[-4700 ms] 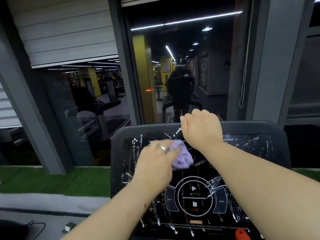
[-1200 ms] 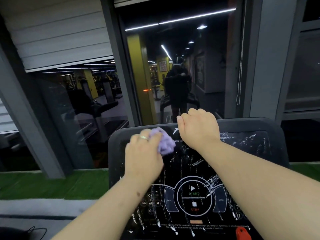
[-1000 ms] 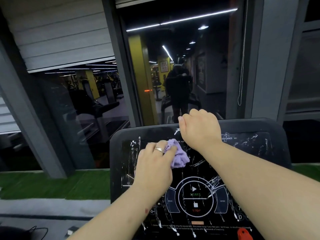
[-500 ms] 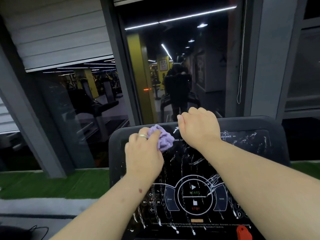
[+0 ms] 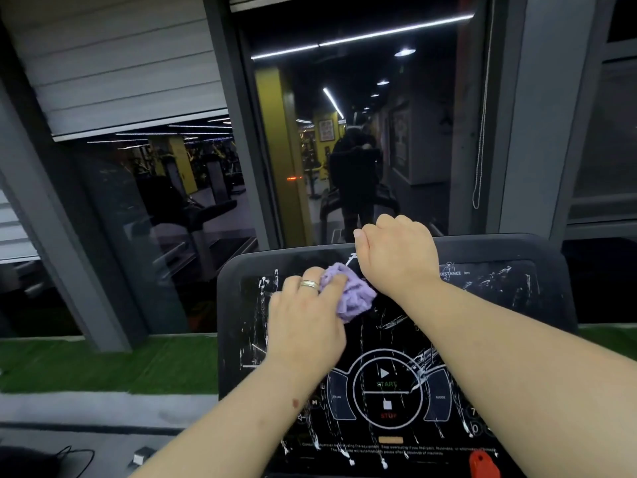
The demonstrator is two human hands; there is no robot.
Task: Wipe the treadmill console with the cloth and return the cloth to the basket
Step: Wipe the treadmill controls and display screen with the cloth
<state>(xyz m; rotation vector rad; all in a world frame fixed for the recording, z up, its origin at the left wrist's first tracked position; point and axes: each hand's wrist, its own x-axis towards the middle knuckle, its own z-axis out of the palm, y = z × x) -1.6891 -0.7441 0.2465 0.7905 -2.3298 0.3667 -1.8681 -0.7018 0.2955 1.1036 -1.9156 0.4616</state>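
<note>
The black treadmill console fills the lower right, its glossy face streaked with white marks around the START and STOP dial. My left hand, a ring on one finger, presses a bunched purple cloth against the upper left part of the panel. My right hand is curled over the console's top edge, just right of the cloth, fingers folded over the rim. No basket is in view.
A window with grey frames stands right behind the console and reflects the gym and a person. Green artificial turf runs along the floor at left. A red safety key sits at the console's bottom right. Cables lie at lower left.
My left hand has slid the cloth down and to the right from the console's top left edge. My right hand has kept its grip on the top rim.
</note>
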